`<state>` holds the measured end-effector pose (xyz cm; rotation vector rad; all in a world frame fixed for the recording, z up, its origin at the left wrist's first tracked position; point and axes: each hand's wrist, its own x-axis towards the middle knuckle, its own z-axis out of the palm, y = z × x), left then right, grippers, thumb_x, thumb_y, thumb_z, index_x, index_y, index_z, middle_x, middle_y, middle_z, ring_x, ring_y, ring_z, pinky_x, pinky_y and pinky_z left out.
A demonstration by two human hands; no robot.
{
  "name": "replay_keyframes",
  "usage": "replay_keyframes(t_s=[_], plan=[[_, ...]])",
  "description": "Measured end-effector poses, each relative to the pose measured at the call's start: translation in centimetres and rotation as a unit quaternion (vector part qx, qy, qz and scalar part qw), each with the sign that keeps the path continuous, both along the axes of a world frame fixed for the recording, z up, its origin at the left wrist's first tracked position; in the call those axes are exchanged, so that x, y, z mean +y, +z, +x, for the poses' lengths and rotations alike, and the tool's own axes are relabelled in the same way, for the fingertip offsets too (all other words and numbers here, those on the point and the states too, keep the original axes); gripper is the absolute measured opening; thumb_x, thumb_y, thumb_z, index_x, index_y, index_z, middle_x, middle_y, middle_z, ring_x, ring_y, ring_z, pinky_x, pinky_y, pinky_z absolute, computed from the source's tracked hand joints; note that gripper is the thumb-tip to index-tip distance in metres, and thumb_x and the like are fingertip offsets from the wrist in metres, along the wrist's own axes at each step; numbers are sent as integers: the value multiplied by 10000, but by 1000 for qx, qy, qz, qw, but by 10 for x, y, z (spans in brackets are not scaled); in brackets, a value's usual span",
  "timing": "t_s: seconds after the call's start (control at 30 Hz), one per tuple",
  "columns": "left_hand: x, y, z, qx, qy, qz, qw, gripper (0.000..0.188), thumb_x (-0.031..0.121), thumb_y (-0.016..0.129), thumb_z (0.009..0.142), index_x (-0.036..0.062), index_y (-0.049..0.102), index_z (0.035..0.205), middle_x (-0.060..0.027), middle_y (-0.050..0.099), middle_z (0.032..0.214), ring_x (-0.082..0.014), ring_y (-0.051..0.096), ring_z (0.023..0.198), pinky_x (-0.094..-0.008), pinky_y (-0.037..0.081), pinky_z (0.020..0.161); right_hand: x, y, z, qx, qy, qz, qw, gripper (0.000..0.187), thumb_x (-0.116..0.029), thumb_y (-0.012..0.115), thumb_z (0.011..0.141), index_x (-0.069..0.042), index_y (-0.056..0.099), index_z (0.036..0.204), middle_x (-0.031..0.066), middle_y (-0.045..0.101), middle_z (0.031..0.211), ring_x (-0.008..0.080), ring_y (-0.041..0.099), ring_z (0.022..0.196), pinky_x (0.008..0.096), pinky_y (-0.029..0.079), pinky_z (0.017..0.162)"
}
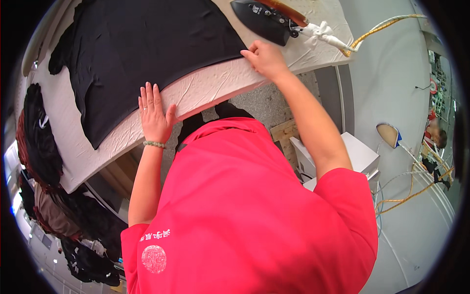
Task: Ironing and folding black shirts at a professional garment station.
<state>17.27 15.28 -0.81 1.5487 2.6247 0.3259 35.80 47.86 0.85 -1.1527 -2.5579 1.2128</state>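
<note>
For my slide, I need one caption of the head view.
Black cloth on a pale-covered table: left hand flat across the cloth's edge, right hand at its corner, iron close by.

Speckled grey floor (267,104), white box-shaped unit (360,151), bright light (11,153) far left

A matte black cloth (152,44) lay spread over the white-covered counter (68,117) in the upper left of the frame, mostly flat, with faint creases. Its near edge ran from a pointed corner at left up to another at upper centre. The gathered part at far left was possibly a sleeve; the frame's rim obscured it.
</note>
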Motion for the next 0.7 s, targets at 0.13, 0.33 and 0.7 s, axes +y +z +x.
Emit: replay_keyframes(t_s=[0.13, 0.33, 0.7], plan=[[-8, 7, 4, -23, 4, 40, 999, 695, 390, 567, 1010, 20, 347, 1555, -192, 315, 1623, -367, 241, 1527, -487, 198, 1237, 49, 42, -11, 228, 61, 436, 868, 295, -330, 744, 909, -56, 646, 963, 55, 647, 652, 108, 600, 510, 296, 468, 483], [-39, 18, 8, -363, 347, 274, 820, 499, 257, 638, 998, 12, 516, 1416, -161, 583, 1379, -309, 549, 1287, -432, 443, 1077, 86, 62, -17, -115, 67, 390, 911, 499, -265, 684, 910, 20, 558, 1299, 245, 580, 1324, 379, 597, 1128, 453, 491, 949], [-17, 24, 9, -578, 545, 421, 438, 292, 257, 718, 960, 47, 633, 1143, -82, 692, 1079, -179, 664, 931, -290, 550, 776, 110, 97, -47, -193, 27, -78, 978, 379, -378, 755, 892, -40, 663, 1037, -13, 581, 654, 109, 573, 547, 290, 463, 515]])
